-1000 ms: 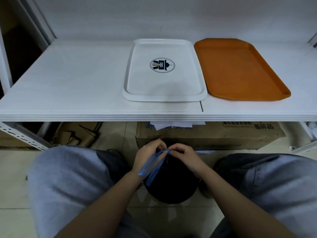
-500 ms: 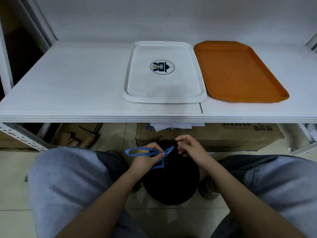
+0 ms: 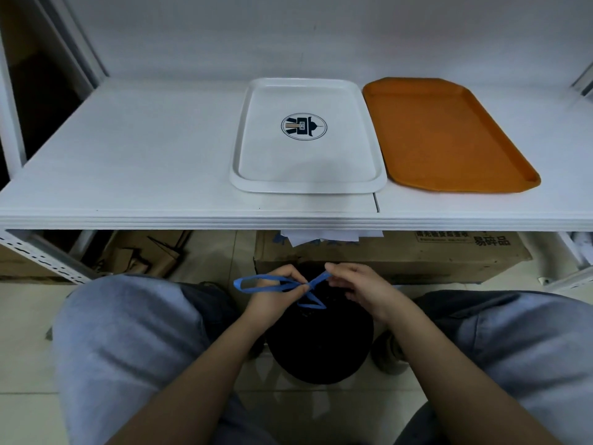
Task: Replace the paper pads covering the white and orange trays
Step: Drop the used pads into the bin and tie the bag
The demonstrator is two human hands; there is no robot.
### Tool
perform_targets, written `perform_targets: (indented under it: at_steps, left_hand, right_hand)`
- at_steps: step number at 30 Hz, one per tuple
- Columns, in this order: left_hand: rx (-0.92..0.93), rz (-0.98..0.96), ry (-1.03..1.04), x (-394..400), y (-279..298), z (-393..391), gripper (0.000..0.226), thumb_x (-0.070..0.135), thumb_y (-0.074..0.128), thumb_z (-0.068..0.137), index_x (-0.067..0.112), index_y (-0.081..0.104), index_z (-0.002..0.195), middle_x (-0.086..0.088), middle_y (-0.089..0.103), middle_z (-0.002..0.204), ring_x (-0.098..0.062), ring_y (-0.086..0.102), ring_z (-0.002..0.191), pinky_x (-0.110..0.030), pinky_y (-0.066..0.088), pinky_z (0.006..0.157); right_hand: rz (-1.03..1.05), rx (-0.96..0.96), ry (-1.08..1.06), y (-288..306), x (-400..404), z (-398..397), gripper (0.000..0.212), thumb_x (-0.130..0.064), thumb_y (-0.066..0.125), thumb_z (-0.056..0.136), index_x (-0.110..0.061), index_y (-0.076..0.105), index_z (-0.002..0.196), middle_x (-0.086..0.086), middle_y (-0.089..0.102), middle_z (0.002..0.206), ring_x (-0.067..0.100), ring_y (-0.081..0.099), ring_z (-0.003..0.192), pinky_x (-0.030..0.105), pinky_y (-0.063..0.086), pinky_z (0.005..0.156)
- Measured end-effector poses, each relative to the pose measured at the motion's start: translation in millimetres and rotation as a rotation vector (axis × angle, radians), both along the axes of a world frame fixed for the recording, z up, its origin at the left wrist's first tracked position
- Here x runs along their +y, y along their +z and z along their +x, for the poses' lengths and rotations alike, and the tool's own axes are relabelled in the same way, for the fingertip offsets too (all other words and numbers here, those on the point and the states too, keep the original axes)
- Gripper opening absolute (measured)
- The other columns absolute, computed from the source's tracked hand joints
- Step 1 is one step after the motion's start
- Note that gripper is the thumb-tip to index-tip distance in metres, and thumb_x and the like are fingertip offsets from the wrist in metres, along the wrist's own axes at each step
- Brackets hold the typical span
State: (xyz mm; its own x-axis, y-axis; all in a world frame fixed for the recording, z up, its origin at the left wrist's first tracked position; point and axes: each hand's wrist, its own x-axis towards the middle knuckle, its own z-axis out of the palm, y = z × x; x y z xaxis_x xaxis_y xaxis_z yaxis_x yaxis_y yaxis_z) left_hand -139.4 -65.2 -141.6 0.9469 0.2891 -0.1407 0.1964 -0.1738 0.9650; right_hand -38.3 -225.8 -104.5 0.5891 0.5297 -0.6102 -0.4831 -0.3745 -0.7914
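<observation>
Below the shelf edge, both hands work the blue drawstring [image 3: 272, 285] of a black bag [image 3: 317, 345], the left hand [image 3: 272, 300] pinching one loop, the right hand [image 3: 359, 290] pinching the other, best pulled evenly apart, while white tray [image 3: 244, 175] and orange tray [image 3: 449, 133] wait bare above.

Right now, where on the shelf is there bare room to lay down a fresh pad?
The widest bare patch of the shelf lies left of the white tray. A narrower strip runs right of the orange tray. The two trays sit nearly edge to edge, leaving no room between. Both tray beds are bare. Below, the left hand and right hand hold blue bag straps.
</observation>
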Motion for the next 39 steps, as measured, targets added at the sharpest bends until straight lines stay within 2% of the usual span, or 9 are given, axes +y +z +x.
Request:
perform_targets:
  at_steps: [4, 9, 12, 16, 20, 26, 29, 35, 39]
  left_hand:
    - [-0.004, -0.007, -0.013, -3, 1, 2, 0.01, 0.003, 0.069, 0.083, 0.009, 0.064, 0.077, -0.001, 0.065, 0.079, -0.008, 0.062, 0.075, -0.022, 0.051, 0.069]
    - [-0.02, -0.041, -0.026, -4, 0, 0, 0.012, 0.0, 0.068, 0.083, 0.009, 0.063, 0.077, -0.003, 0.066, 0.08, -0.01, 0.062, 0.076, -0.023, 0.051, 0.07]
    - [-0.021, -0.036, -0.029, -3, -1, 0, 0.011, 0.002, 0.069, 0.083, 0.01, 0.064, 0.077, -0.006, 0.065, 0.081, -0.014, 0.062, 0.077, -0.028, 0.051, 0.072]
    - [-0.016, -0.032, -0.026, -3, -1, -1, 0.014, 0.002, 0.069, 0.082, 0.013, 0.064, 0.076, -0.004, 0.065, 0.081, -0.015, 0.062, 0.078, -0.028, 0.051, 0.072]
    - [-0.008, -0.009, -0.032, -3, -1, -4, 0.012, 0.004, 0.071, 0.082, 0.013, 0.065, 0.076, -0.001, 0.067, 0.082, -0.012, 0.064, 0.08, -0.024, 0.053, 0.073]
    - [0.002, 0.001, -0.04, -2, 2, -5, 0.011, 0.005, 0.07, 0.082, 0.013, 0.067, 0.076, 0.001, 0.068, 0.081, -0.01, 0.064, 0.078, -0.022, 0.052, 0.071]
    - [-0.006, -0.005, -0.054, -1, 4, -5, 0.01, 0.004, 0.07, 0.082, 0.012, 0.067, 0.077, 0.003, 0.067, 0.08, -0.007, 0.063, 0.075, -0.02, 0.051, 0.069]
    - [0.009, -0.028, -0.019, -2, 5, -7, 0.009, 0.006, 0.068, 0.084, 0.015, 0.072, 0.085, 0.002, 0.07, 0.085, -0.004, 0.065, 0.079, -0.018, 0.051, 0.071]
    - [0.036, 0.114, -0.029, 4, 4, -12, 0.014, 0.016, 0.06, 0.092, 0.019, 0.074, 0.094, 0.008, 0.072, 0.089, -0.004, 0.066, 0.084, -0.022, 0.054, 0.074]
  right_hand:
    - [0.125, 0.295, -0.142, -5, -3, 1, 0.012, -0.03, 0.056, 0.091, -0.02, 0.063, 0.089, -0.004, 0.067, 0.09, 0.01, 0.059, 0.092, 0.027, 0.034, 0.077]
    - [0.039, -0.178, -0.166, -2, 0, -6, 0.01, -0.016, 0.059, 0.092, -0.01, 0.062, 0.085, -0.001, 0.065, 0.068, 0.005, 0.063, 0.059, 0.02, 0.045, 0.063]
    - [0.079, -0.263, -0.152, 0, 5, -5, 0.01, -0.011, 0.057, 0.093, -0.008, 0.061, 0.085, -0.002, 0.062, 0.064, 0.003, 0.059, 0.054, 0.012, 0.046, 0.056]
    - [0.196, 0.022, -0.197, -1, 3, -1, 0.009, -0.016, 0.054, 0.095, -0.016, 0.061, 0.09, -0.005, 0.065, 0.071, 0.008, 0.065, 0.071, 0.02, 0.046, 0.07]
    - [0.369, 0.168, -0.317, 3, -6, 8, 0.009, -0.012, 0.048, 0.097, -0.015, 0.057, 0.096, -0.001, 0.046, 0.057, 0.008, 0.047, 0.045, 0.018, 0.041, 0.048]
    - [-0.388, -0.887, 0.34, 18, -25, 21, 0.008, -0.034, 0.056, 0.093, -0.028, 0.06, 0.098, -0.007, 0.057, 0.082, 0.01, 0.054, 0.073, 0.028, 0.043, 0.062]
    - [-0.637, -1.196, 0.512, 31, -34, 22, 0.021, -0.048, 0.048, 0.093, -0.029, 0.056, 0.094, -0.014, 0.053, 0.08, 0.01, 0.055, 0.074, 0.026, 0.038, 0.057]
    - [-0.413, -0.724, 0.419, 29, -40, 26, 0.046, -0.051, 0.055, 0.089, -0.014, 0.06, 0.062, -0.007, 0.05, 0.053, 0.01, 0.048, 0.054, 0.02, 0.028, 0.058]
    - [-0.062, -0.386, 0.117, 29, -36, 16, 0.04, -0.036, 0.053, 0.094, -0.014, 0.049, 0.061, -0.01, 0.056, 0.064, 0.002, 0.055, 0.072, 0.019, 0.034, 0.074]
